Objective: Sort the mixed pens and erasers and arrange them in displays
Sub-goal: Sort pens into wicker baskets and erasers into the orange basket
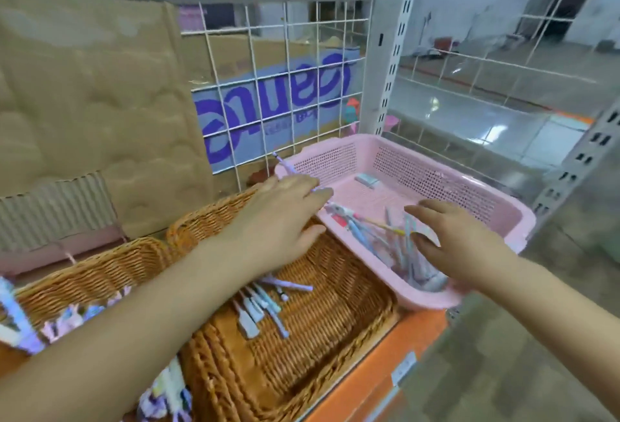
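While L hand (281,210) pinches purple pen (284,165), R hand (459,240) fingers loose over pink basket (526,220).

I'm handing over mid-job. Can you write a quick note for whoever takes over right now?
Left hand holds a purple pen over the left rim of the pink basket.
Right hand is open, reaching at the mixed pens inside it.
Done: several sorted pens lie in the wicker basket.
Left: place the held pen, then clear the mixed pens and the eraser from the pink basket.
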